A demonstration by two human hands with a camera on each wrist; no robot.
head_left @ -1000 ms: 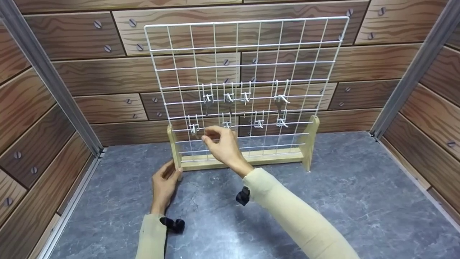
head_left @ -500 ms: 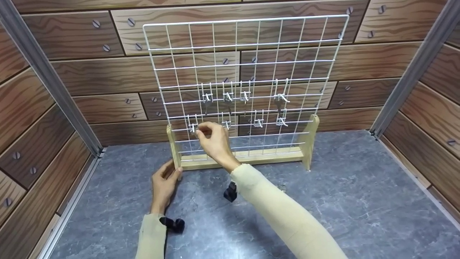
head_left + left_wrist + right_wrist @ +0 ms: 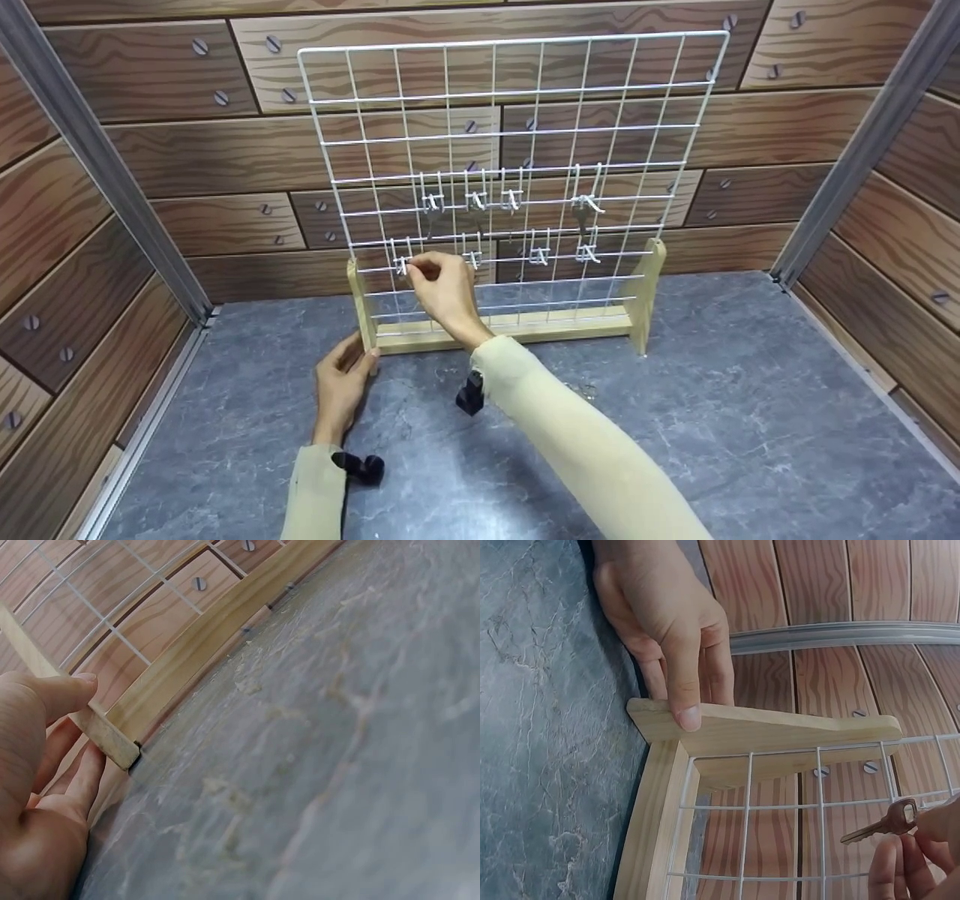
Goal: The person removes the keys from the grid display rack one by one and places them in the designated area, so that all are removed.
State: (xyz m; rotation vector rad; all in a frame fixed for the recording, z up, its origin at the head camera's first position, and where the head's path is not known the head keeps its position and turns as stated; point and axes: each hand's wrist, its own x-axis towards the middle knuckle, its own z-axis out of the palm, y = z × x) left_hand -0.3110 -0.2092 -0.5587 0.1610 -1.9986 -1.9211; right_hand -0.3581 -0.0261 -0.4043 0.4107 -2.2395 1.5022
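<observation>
My right hand point(image 3: 448, 292) pinches a key point(image 3: 889, 823) by its head, between thumb and fingertips. In the right wrist view the key's blade lies in front of the wire, pointing away from my fingers. Right by those fingertips is the lower left hook point(image 3: 401, 265) of the white wire grid rack point(image 3: 517, 133). My left hand point(image 3: 45, 795) grips the foot of the rack's left wooden upright point(image 3: 112, 739), thumb on one face and fingers behind. Whether the key touches the hook is hidden in the head view.
Several more white hooks, such as the upper left hook point(image 3: 433, 201), sit on the grid in two rows. A dark key point(image 3: 583, 217) hangs from the upper right hook. Wood-patterned walls point(image 3: 187, 150) stand behind and at both sides of the grey marbled tabletop point(image 3: 750, 390).
My right hand has moved left, up to the lower left hook, its fingertips drawing close to it. The left hand stays on the upright.
</observation>
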